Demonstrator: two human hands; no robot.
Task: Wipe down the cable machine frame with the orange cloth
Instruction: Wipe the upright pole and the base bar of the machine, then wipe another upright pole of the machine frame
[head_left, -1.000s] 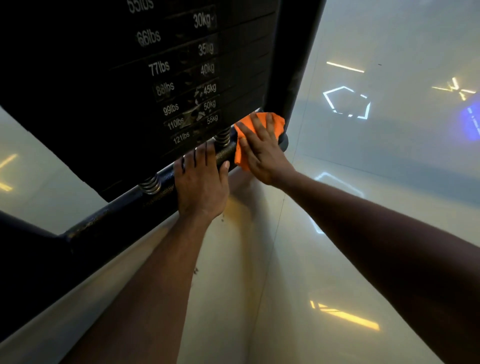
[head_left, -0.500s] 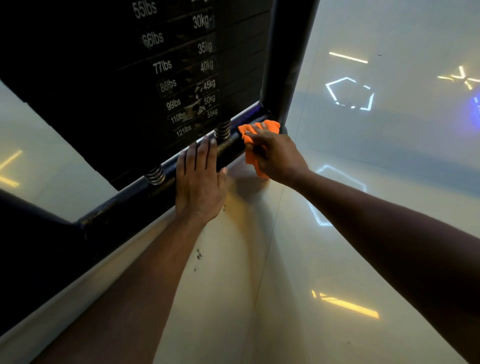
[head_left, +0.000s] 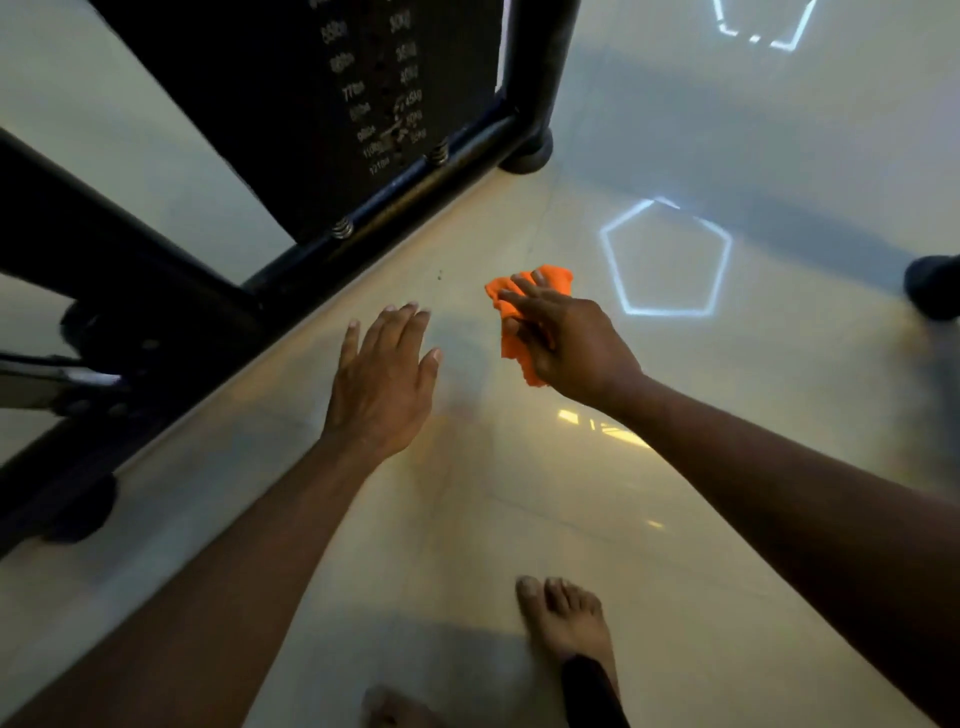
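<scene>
The black cable machine frame (head_left: 395, 192) runs diagonally across the upper left, its bottom bar low over the floor and an upright post at its right end. The weight stack (head_left: 374, 93) with white labels stands behind the bar. My right hand (head_left: 566, 343) holds the crumpled orange cloth (head_left: 519, 322) in the air over the floor, well off the frame. My left hand (head_left: 384, 379) hovers beside it, fingers straight and spread, touching nothing.
Glossy pale floor tiles reflect ceiling lights, among them a pentagon shape (head_left: 667, 260). My bare feet (head_left: 563, 618) stand at the bottom. A dark rounded object (head_left: 935, 286) sits at the right edge. A thick black frame leg (head_left: 104, 260) and foot (head_left: 78, 509) are at the left.
Both hands have come off the bottom bar and pulled back over the floor. The view has drawn back and tilted down, so the frame is farther away and my feet show.
</scene>
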